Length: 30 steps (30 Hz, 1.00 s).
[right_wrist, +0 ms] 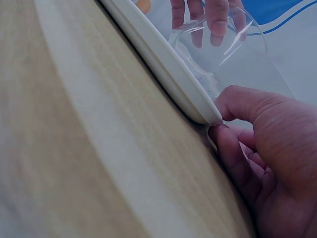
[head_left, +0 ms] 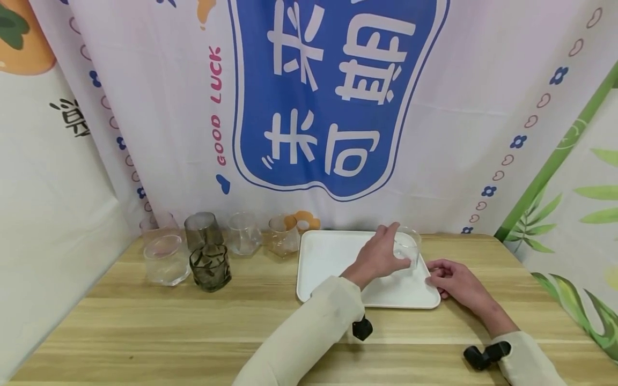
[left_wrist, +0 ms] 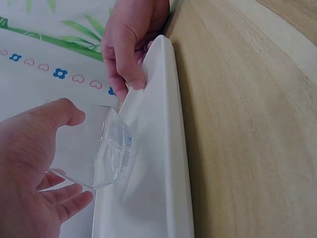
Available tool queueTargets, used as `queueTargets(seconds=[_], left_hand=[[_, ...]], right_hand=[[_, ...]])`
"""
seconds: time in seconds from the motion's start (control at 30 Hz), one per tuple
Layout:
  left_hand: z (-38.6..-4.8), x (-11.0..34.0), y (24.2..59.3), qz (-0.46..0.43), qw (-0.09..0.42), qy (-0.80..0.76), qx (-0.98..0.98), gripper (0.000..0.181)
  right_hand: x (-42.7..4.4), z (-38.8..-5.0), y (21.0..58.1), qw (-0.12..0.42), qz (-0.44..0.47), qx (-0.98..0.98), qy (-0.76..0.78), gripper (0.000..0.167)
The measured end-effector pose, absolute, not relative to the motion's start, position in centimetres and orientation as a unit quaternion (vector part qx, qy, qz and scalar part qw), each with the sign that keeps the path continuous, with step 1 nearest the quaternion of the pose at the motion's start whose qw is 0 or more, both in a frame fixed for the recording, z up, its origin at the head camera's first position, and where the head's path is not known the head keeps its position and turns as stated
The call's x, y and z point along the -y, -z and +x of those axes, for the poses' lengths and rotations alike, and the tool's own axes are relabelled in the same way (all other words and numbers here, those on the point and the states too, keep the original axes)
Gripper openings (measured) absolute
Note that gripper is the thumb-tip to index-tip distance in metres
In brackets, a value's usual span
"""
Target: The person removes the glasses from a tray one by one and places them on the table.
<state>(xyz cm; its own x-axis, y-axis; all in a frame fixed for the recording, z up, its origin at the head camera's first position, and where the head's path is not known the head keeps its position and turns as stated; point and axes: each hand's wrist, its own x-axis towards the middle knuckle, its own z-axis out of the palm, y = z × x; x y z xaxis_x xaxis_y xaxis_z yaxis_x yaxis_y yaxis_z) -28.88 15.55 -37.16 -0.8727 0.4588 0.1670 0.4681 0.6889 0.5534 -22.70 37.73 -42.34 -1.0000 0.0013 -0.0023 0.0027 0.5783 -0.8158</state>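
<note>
A clear drinking glass with a faceted base is at the right end of a white tray. My left hand holds the glass, thumb on one side and fingers on the other. In the left wrist view the glass looks tilted by the camera's angle, its base at the tray surface. My right hand grips the tray's right edge. The right wrist view shows the thumb and curled index finger of that hand pinching the tray rim.
Left of the tray stand several glasses: a dark faceted tumbler, a grey glass, a clear glass, a pinkish glass and two more clear ones. A printed curtain hangs behind the wooden table.
</note>
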Motion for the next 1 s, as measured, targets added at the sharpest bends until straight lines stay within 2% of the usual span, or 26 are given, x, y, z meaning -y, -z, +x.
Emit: queueTargets(seconds=[0.4,1.0], left_hand=[[-28.0,-14.0,37.8,-0.257,-0.012,0.355,0.899,0.097],[-27.3,-10.9,38.3,-0.283,0.02,0.366,0.887,0.087]], right_hand=[[-37.9,-22.7,42.6,-0.005,-0.002,-0.893,0.451,0.049],[-37.8,-22.8,42.6,-0.006,-0.003,-0.891,0.454,0.05]])
